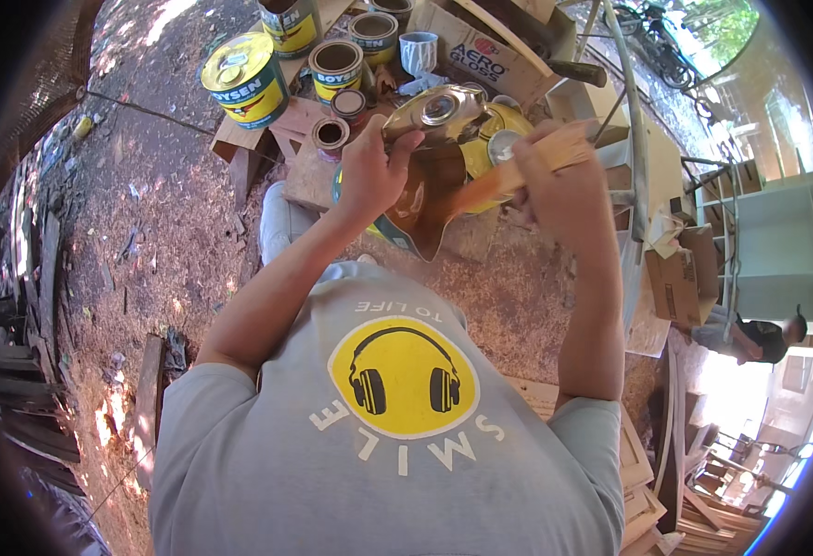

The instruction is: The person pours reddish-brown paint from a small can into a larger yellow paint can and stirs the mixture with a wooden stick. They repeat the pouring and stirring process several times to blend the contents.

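Observation:
A large paint can (393, 232) is tipped before me, its metal cut into a pointed edge, with brown liquid (419, 196) inside. My left hand (379, 174) is closed on the shiny gold can top (422, 130), which stands bent up over the opening. A flat wooden stick (555, 156) is gripped in my right hand (555, 190). Its brown-coated lower end is at the can's opening, and its upper end looks smeared by motion. Some fingers of my right hand are hidden behind the stick. A yellow surface with a round cap (502, 145) lies just beyond the can.
Several paint cans, including a closed yellow-topped one (242, 79) and an open one (337, 67), stand at the back left. Beyond the can are a pale cup (419, 54) and a cardboard box (476, 56). A person (763, 341) is far right, near cabinets (773, 246).

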Motion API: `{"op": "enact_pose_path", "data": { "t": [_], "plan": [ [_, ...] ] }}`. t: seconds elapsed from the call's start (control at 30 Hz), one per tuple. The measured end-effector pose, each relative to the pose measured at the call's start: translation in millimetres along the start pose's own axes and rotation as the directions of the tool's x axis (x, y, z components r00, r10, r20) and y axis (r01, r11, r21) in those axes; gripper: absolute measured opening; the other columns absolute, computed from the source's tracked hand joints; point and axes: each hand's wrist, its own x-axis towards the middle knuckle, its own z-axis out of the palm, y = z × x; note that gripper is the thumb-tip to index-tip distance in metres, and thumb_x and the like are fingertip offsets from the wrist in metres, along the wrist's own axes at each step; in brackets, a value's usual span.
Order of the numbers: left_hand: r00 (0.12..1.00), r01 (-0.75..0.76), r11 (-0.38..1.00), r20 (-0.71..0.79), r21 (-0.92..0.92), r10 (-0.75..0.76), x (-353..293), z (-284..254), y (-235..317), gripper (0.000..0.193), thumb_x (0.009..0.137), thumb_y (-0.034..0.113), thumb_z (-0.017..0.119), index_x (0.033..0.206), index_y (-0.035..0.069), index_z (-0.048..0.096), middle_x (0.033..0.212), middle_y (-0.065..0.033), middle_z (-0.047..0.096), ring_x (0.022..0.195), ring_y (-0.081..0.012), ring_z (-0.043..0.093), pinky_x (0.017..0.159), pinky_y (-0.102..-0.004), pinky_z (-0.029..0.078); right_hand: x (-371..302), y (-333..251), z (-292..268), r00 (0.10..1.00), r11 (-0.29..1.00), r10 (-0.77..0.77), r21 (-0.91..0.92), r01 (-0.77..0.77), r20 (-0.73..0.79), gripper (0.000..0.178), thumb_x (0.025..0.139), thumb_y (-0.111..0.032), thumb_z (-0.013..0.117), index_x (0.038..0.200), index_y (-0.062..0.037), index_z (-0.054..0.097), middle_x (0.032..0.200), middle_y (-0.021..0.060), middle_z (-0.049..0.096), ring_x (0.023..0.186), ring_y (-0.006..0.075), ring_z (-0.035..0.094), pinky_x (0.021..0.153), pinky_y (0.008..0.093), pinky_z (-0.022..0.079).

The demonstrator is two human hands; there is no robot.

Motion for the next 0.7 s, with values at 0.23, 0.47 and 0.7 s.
{"op": "enact_pose_path", "data": {
  "t": [0.23,0.47,0.7],
  "plan": [
    [0.997,0.078,0.996,0.021,0.034,-0.078,-1.9,0.7,-3.5,0.036,0.096,0.032,0.074,0.093,0.001,0.056,0.081,-0.0209,0.068,0.071,-0.0436,0.066,0.059,-0.0474,0.049,1.7,2.1,1.4,0.999,0.999,-0.038,-0.037,0.039,0.035,0.019,0.094,-0.016,0.062,0.095,0.0022,0.067,0.075,0.0058,0.066,0.068,0.0127,0.066,0.064,0.0337,0.054],
    [0.997,0.078,0.996,0.024,-0.030,-0.077,-1.6,1.2,-7.5,0.036,0.097,0.032,0.074,0.095,0.001,0.056,0.080,-0.0214,0.068,0.072,-0.0442,0.067,0.059,-0.0467,0.049,12.3,37.4,23.3,0.993,0.985,-0.119,-0.128,0.118,-0.001,0.024,0.095,-0.023,0.064,0.095,0.0011,0.067,0.083,0.0162,0.070,0.076,0.0285,0.070,0.074,0.0401,0.054],
    [0.996,0.085,0.996,0.039,0.020,-0.085,-0.7,-1.6,-6.6,0.033,0.097,0.030,0.075,0.097,0.001,0.058,0.081,-0.0212,0.069,0.073,-0.0431,0.068,0.060,-0.0461,0.050,-3.1,17.7,4.5,0.988,0.987,-0.155,-0.037,0.154,-0.025,0.012,0.099,-0.015,0.065,0.097,-0.0030,0.065,0.072,0.0023,0.064,0.056,0.0068,0.060,0.048,0.0246,0.046]
  ]
}}
